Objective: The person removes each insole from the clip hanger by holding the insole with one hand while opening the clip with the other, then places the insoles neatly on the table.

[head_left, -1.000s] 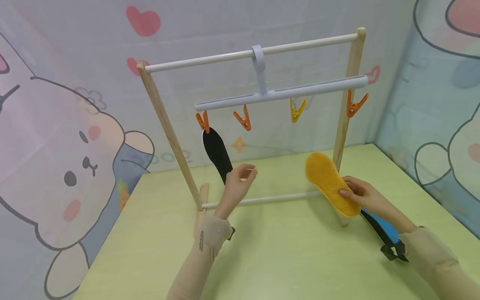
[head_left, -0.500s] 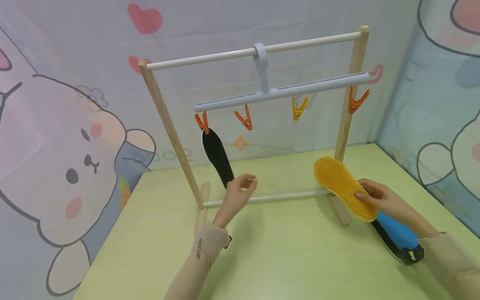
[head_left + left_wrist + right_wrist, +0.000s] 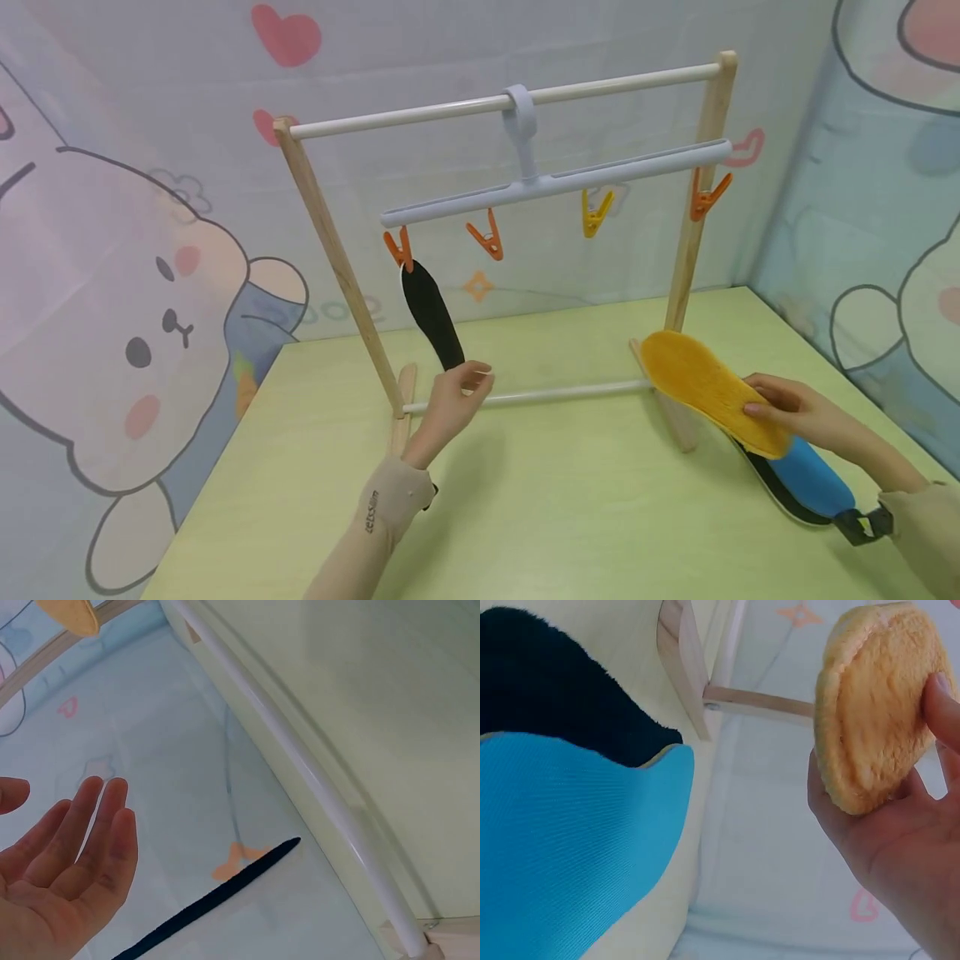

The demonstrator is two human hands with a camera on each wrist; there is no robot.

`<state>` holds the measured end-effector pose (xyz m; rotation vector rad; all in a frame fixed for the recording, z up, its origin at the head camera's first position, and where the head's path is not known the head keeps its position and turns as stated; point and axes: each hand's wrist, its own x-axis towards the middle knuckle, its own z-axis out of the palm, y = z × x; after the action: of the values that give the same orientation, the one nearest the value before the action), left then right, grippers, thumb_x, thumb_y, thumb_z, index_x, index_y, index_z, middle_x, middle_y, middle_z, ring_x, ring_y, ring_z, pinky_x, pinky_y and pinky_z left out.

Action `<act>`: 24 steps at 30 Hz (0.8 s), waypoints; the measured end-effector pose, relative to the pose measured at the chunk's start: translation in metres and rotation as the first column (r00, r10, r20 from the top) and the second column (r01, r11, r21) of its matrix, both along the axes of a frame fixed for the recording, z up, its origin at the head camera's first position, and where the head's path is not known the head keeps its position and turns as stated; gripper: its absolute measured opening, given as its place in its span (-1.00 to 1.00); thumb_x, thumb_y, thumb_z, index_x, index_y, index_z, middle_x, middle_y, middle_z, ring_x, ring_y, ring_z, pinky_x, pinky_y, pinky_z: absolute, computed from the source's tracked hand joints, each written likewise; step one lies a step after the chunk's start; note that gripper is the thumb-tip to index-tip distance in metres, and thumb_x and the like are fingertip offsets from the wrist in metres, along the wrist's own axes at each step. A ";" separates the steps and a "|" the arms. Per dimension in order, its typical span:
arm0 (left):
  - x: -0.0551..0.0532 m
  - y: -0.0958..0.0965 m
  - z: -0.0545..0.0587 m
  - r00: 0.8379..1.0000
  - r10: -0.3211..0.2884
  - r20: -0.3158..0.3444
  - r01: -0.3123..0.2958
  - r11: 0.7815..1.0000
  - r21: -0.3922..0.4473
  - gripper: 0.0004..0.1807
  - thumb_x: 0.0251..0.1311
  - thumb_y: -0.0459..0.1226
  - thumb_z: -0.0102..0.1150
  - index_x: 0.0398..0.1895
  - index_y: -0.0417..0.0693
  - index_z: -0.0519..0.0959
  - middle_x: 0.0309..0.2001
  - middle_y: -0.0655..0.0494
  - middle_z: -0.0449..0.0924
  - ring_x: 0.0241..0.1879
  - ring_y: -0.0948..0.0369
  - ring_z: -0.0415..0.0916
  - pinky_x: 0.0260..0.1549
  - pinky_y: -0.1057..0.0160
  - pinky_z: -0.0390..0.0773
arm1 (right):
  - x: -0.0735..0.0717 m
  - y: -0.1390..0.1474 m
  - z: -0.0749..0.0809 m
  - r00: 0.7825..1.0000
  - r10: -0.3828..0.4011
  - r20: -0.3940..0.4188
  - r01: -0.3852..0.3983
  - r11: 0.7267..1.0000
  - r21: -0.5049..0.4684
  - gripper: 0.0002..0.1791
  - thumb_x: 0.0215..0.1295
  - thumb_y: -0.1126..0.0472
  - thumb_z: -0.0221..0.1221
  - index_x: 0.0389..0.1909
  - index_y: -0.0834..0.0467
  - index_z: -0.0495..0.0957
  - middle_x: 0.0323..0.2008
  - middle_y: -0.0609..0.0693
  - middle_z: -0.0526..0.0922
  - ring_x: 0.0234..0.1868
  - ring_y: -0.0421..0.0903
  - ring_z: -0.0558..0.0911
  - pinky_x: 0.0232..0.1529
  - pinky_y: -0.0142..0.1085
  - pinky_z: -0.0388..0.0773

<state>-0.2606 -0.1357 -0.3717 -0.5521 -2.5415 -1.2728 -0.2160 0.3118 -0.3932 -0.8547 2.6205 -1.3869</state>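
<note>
My right hand [image 3: 806, 412] pinches a fuzzy yellow insole [image 3: 708, 387] near its lower end, thumb on its upper face. The insole is held tilted over the right side of the table. Under it lie a blue insole [image 3: 577, 840] and a dark fuzzy insole [image 3: 562, 682], overlapping each other. A black insole [image 3: 433, 312] hangs by one end from an orange clip [image 3: 403, 250] at the left of a hanger. My left hand [image 3: 448, 404] is raised at this insole's lower end, overlapping it in the head view. In the left wrist view its loosely bent fingers [image 3: 90, 825] hold nothing.
A pale hanger [image 3: 555, 183] hooks over the white top bar [image 3: 420, 115] of a wooden-legged rack. Its other clips are orange [image 3: 487, 237], yellow [image 3: 595, 214] and orange [image 3: 705, 200]. A white lower bar [image 3: 562, 394] runs close above the table [image 3: 555, 508].
My right hand has carried the yellow insole rightward and down, exposing more of the blue insole. My left hand has shifted slightly left and down. The hanger's right end has tipped up slightly.
</note>
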 end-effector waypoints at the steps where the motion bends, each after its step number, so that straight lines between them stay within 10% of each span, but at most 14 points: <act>1: 0.001 -0.001 0.000 1.000 -0.002 0.001 0.002 1.000 0.001 -0.78 0.17 -0.27 0.05 -0.17 -0.18 0.55 -0.24 -0.09 0.64 -0.27 0.07 0.58 -0.25 0.17 0.56 | 0.001 0.002 0.000 1.000 0.002 -0.002 -0.002 1.000 0.004 -0.76 0.30 0.39 -0.10 -0.03 0.21 0.35 -0.28 -0.23 0.58 -0.37 -0.22 0.55 -0.36 -0.42 0.51; 24: 0.007 -0.010 -0.010 1.000 0.004 0.008 -0.004 1.000 0.015 -0.79 0.16 -0.28 0.05 -0.18 -0.18 0.56 -0.26 -0.08 0.64 -0.28 0.07 0.58 -0.25 0.17 0.56 | 0.014 0.043 -0.002 0.993 -0.016 0.121 0.015 1.000 0.009 -0.73 0.35 0.38 -0.20 0.00 0.15 0.31 -0.35 -0.18 0.56 -0.42 -0.15 0.53 -0.43 -0.35 0.49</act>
<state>-0.2532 -0.1454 -0.3819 -0.5397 -2.5357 -1.2947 -0.2025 0.3547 -0.3954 -0.7264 2.5461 -1.3840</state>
